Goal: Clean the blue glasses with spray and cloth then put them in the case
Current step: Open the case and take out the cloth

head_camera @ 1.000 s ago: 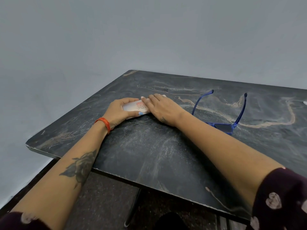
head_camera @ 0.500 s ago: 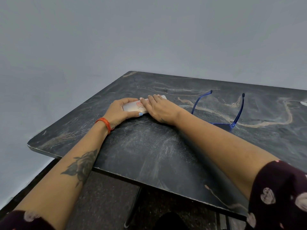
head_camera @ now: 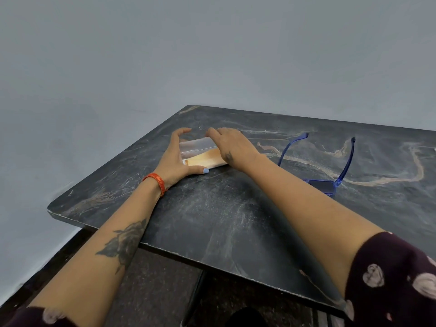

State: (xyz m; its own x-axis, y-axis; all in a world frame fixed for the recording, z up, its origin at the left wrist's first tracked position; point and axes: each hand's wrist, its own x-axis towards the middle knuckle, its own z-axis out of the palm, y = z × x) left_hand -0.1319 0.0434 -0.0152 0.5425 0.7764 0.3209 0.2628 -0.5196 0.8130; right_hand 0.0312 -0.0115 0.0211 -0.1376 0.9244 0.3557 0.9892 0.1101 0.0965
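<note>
A white glasses case (head_camera: pixel 188 147) lies at the far left of the dark table, its translucent lid raised. Something orange (head_camera: pixel 204 159), perhaps a cloth, shows inside. My left hand (head_camera: pixel 175 159) grips the case's left end, thumb along the near edge and fingers arched over the far side. My right hand (head_camera: pixel 232 145) holds the lid's right part with curled fingers. The blue glasses (head_camera: pixel 323 186) rest on the table to the right of my right forearm, with their arms unfolded and pointing away from me. No spray bottle is in view.
The dark marbled table (head_camera: pixel 212 220) has its left corner near a grey wall (head_camera: pixel 94 90). Its near edge runs below my forearms, with dark floor (head_camera: pixel 160 279) beneath. A small white object (head_camera: pixel 434 149) shows at the right frame edge.
The case was closed under both hands. Now its lid is lifted and the orange inside shows. My left fingers have risen off the top.
</note>
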